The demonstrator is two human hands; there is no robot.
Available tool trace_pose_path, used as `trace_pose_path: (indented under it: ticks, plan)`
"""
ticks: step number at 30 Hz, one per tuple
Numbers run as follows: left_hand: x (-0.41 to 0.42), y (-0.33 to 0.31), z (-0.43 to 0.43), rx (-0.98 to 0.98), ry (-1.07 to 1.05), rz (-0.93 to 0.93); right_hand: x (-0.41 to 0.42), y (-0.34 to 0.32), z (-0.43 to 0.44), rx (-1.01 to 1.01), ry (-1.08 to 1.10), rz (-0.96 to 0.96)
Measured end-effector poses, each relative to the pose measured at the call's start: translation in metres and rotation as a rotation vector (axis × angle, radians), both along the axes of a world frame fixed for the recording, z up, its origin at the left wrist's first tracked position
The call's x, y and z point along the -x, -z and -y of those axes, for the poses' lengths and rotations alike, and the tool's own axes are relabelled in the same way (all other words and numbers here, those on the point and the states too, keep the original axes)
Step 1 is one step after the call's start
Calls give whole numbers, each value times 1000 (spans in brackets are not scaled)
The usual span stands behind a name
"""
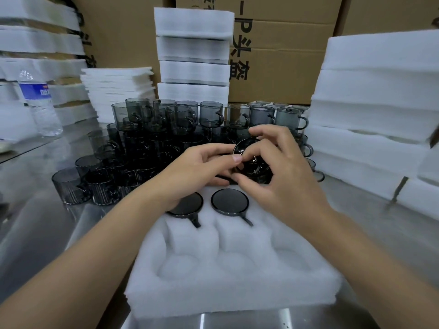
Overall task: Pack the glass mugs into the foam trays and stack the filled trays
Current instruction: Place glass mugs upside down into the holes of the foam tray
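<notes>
A white foam tray (228, 288) lies on the steel table right in front of me. Two dark glass mugs sit in its far pockets, one at the left (187, 206) partly under my wrist and one in the middle (230, 202), handles pointing toward me. Above the tray's far right corner both hands hold a third dark mug (255, 162), tilted with its mouth toward me. My left hand (202, 172) pinches its rim from the left. My right hand (282, 169) curls around it from the right and above. The three near pockets hold nothing.
Several smoky glass mugs (152, 143) are stacked in rows behind the tray. Piles of filled foam trays stand at the back centre (193, 55), at the right (375, 110) and at the left. A plastic water bottle (40, 103) stands far left. Cardboard boxes line the back.
</notes>
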State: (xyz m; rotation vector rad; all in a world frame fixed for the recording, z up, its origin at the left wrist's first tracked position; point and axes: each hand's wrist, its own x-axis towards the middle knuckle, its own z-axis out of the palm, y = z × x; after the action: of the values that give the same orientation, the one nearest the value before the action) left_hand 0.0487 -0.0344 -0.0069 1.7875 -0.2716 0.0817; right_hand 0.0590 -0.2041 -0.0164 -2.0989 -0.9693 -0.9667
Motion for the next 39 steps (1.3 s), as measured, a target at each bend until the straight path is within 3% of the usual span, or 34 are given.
trace_pose_path:
  ticks: [14,28,39]
  plan:
    - [-4,2,-3,67,-2,-34,-1,4,1,59,-24,-123]
    - [-9,2,-3,237,-38,-112,-6,6,0,-125,-64,-416]
    - [-7,3,-10,267,69,-79,-10,8,2,-81,-104,-414]
